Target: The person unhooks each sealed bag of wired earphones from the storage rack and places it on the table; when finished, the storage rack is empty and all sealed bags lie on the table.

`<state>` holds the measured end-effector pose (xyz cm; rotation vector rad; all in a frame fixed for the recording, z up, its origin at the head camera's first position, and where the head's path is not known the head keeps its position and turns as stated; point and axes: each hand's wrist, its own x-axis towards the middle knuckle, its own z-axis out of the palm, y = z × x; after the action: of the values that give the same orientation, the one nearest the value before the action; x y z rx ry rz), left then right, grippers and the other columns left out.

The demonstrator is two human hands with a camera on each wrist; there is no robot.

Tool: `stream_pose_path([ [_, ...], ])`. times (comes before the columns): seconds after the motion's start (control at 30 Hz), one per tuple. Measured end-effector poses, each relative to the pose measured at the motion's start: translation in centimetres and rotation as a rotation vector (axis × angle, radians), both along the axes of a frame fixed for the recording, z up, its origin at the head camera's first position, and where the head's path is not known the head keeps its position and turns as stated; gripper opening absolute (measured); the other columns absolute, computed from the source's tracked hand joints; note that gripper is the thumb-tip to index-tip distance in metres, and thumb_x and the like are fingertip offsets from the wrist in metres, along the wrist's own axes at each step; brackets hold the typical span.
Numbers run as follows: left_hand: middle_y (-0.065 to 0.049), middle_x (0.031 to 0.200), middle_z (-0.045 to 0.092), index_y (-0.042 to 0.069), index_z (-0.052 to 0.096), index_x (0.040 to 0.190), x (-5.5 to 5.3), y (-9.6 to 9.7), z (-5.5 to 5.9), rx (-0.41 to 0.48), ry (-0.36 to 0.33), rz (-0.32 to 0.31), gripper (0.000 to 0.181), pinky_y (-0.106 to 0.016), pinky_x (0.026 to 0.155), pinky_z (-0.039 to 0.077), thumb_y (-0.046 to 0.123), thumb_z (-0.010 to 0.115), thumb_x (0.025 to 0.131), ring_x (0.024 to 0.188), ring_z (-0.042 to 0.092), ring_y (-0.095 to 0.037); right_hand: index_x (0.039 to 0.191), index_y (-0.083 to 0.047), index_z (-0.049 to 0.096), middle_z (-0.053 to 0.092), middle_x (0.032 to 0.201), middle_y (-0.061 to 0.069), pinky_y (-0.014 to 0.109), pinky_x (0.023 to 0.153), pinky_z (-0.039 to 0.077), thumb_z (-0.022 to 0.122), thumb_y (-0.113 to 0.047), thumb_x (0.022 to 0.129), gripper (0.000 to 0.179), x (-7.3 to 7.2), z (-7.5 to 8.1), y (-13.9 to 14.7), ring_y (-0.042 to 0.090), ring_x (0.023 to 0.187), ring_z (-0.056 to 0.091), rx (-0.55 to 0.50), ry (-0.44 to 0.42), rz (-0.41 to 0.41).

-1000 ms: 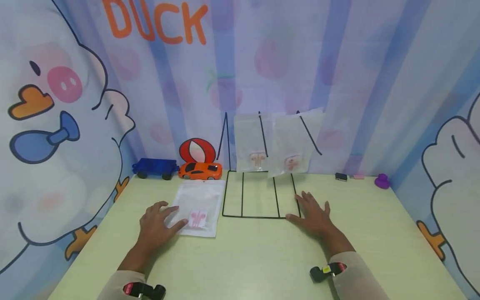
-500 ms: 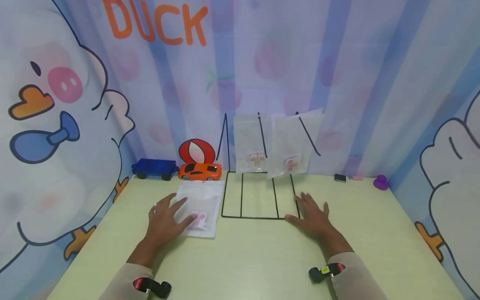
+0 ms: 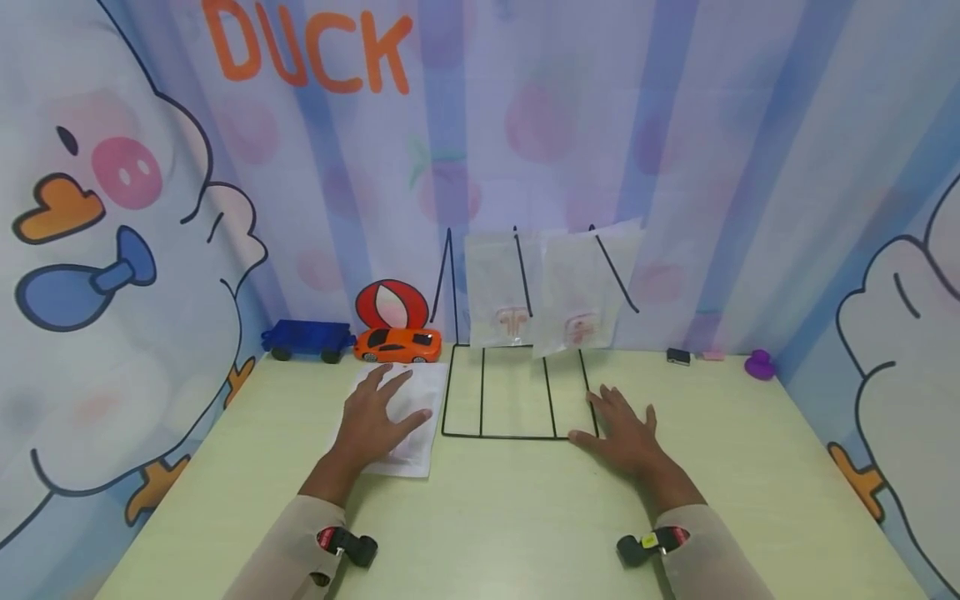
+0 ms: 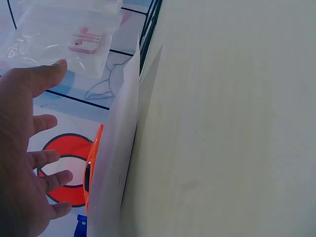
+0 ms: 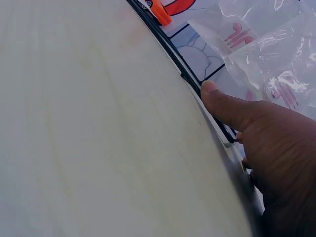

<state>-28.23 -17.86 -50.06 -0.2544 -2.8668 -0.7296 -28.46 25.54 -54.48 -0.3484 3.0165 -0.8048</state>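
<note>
Fingers (image 4: 57,179) of the left hand (image 3: 371,427) are standing well apart and loosely straight, gripping nothing; that hand is hovering over a flat white bag (image 3: 417,446), partly hiding it from the head view. The bag is lying on the pale tabletop (image 3: 487,525), just left of a black wire rack (image 3: 510,437). The right hand (image 3: 624,435) is resting at the rack's front right corner, its thumb (image 5: 224,105) touching the frame and its fingers spreading along the side bar without curling round it. Two translucent bags (image 3: 577,283) are hanging from the rack's middle and right hooks (image 3: 522,272), the right one tilting, each showing a pink earphone-shaped item (image 4: 85,44) low down. Behind the flat bag, an orange toy car (image 3: 397,346) is standing beside a blue toy wagon (image 3: 309,340). Farther right, a small black object (image 3: 678,357), a pink block (image 3: 712,356) and a purple toy (image 3: 760,367) are sitting along the back edge.
</note>
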Motion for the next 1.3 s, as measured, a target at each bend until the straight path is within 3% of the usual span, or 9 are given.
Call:
stream_pose_path([
  [0.27, -0.019, 0.174, 0.037, 0.021, 0.054, 0.163, -2.6, 1.9, 0.2, 0.199, -0.047, -0.042, 0.078, -0.075, 0.124, 0.038, 0.047, 0.082, 0.095, 0.156, 0.043, -0.047, 0.17, -0.009, 0.038, 0.024, 0.18, 0.023, 0.086, 0.124, -0.007, 0.066, -0.06, 0.102, 0.089, 0.1, 0.2, -0.2, 0.047, 0.17, 0.014, -0.015, -0.006, 0.0],
  [0.5, -0.019, 0.178, 0.027, 0.02, 0.054, 0.162, -4.6, 3.2, 0.3, 0.272, -0.067, -0.14, 0.079, -0.075, 0.125, 0.036, 0.046, 0.085, 0.094, 0.161, 0.037, -0.049, 0.171, -0.011, 0.036, 0.023, 0.181, 0.021, 0.085, 0.125, -0.009, 0.064, -0.063, 0.102, 0.09, -0.1, -0.2, -0.2, 0.046, 0.17, 0.013, -0.007, -0.003, -0.001],
  [0.63, -0.018, 0.181, 0.021, 0.021, 0.053, 0.163, -5.6, 4.2, 0.3, 0.333, -0.112, -0.173, 0.079, -0.077, 0.126, 0.032, 0.045, 0.084, 0.095, 0.165, 0.029, -0.048, 0.17, -0.01, 0.038, 0.024, 0.181, 0.022, 0.086, 0.124, -0.008, 0.065, -0.062, 0.102, 0.09, -0.1, -0.1, -0.1, 0.047, 0.17, 0.014, -0.01, 0.003, 0.003],
  [0.8, -0.016, 0.181, 0.023, 0.023, 0.056, 0.161, -7.2, 5.5, 0.7, 0.374, -0.134, -0.195, 0.07, -0.078, 0.128, 0.027, 0.041, 0.082, 0.098, 0.167, 0.024, -0.047, 0.169, -0.01, 0.039, 0.026, 0.18, 0.022, 0.088, 0.123, -0.006, 0.066, -0.06, 0.101, 0.089, 0.0, 0.1, -0.1, 0.047, 0.169, 0.016, -0.002, 0.012, 0.004],
  [0.93, -0.019, 0.178, 0.03, 0.018, 0.062, 0.156, -8.3, 6.3, 0.9, 0.379, -0.099, -0.222, 0.062, -0.077, 0.129, 0.028, 0.034, 0.081, 0.099, 0.166, 0.026, -0.047, 0.169, -0.01, 0.04, 0.026, 0.18, 0.022, 0.088, 0.123, -0.005, 0.066, -0.061, 0.101, 0.088, -0.1, 0.0, -0.2, 0.047, 0.169, 0.016, -0.003, 0.015, 0.008],
  [1.2, -0.014, 0.178, 0.033, 0.021, 0.066, 0.153, -9.5, 8.0, 1.3, 0.407, -0.104, -0.249, 0.059, -0.076, 0.129, 0.027, 0.038, 0.081, 0.098, 0.167, 0.027, -0.043, 0.169, -0.01, 0.039, 0.026, 0.18, 0.022, 0.087, 0.123, -0.007, 0.065, -0.061, 0.102, 0.089, -0.2, -0.4, 0.1, 0.048, 0.169, 0.016, -0.007, 0.024, 0.0],
  [1.3, -0.011, 0.18, 0.03, 0.024, 0.066, 0.153, -9.7, 8.6, 1.6, 0.438, -0.142, -0.258, 0.058, -0.077, 0.129, 0.026, 0.037, 0.08, 0.098, 0.168, 0.023, -0.043, 0.169, -0.01, 0.039, 0.025, 0.18, 0.022, 0.086, 0.124, -0.008, 0.066, -0.062, 0.101, 0.09, -0.2, -0.3, 0.1, 0.047, 0.169, 0.016, -0.006, 0.015, -0.001],
])
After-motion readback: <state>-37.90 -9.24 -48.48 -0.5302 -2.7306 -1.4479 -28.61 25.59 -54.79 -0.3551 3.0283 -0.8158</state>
